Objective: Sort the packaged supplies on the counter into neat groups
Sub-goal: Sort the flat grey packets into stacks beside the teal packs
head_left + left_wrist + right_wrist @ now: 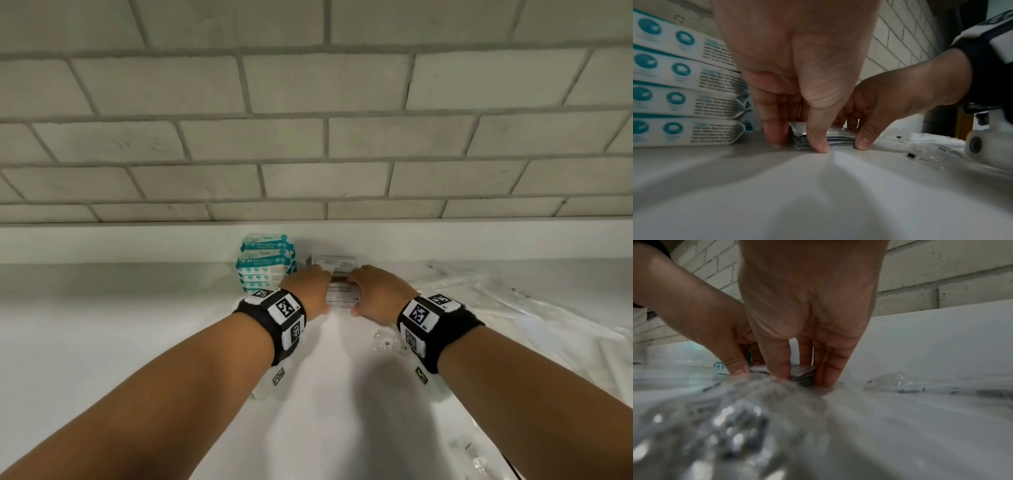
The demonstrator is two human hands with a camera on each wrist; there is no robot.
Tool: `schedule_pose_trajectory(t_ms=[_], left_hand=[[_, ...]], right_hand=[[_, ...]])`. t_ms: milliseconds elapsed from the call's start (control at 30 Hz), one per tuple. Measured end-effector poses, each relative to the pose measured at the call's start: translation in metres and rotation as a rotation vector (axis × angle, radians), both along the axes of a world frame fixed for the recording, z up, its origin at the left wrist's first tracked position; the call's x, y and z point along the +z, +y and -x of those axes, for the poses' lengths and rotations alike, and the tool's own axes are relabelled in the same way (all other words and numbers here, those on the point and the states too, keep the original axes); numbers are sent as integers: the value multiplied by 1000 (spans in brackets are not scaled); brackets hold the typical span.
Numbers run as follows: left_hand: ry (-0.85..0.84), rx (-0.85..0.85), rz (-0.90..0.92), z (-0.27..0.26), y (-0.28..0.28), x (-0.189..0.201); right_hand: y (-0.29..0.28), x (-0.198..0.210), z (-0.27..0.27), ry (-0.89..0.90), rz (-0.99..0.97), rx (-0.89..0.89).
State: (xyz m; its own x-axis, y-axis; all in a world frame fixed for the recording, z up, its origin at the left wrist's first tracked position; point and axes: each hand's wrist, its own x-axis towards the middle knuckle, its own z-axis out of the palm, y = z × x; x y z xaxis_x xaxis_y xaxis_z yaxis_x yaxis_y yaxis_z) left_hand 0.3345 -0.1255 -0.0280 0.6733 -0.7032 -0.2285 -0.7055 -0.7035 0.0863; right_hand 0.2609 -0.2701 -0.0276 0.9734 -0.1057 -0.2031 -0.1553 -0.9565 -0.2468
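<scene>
Against the brick wall, on the white table [137, 342], my left hand [310, 291] and right hand [375, 294] pinch a thin stack of shampoo sachets [343, 291] by its edges; light, probably slippery.

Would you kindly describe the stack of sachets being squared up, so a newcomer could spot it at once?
Along the brick wall, find the teal wipe packs piled at the white counter's back. Just right of them, between the left hand and right hand, lies the sachet stack: flat, silvery-white, printed "shampoo with conditioner", not teal.

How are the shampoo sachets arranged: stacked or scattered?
Stacked: the shampoo sachets lie flat in one pile, squared between the left hand and right hand.
</scene>
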Motion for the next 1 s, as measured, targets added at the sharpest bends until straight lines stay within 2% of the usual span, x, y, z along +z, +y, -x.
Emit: schedule_pose_trajectory(t_ms=[233, 400, 667, 1000], left_hand=[[24, 14, 2, -3, 0, 1], [73, 48, 72, -2, 3, 1], [-12, 133, 115, 11, 8, -4], [-40, 127, 130, 15, 9, 2]], right_hand=[[-2, -3, -2, -12, -30, 3], [0, -1, 2, -92, -120, -48], [-1, -4, 5, -65, -124, -81], [-2, -7, 4, -71, -105, -78]])
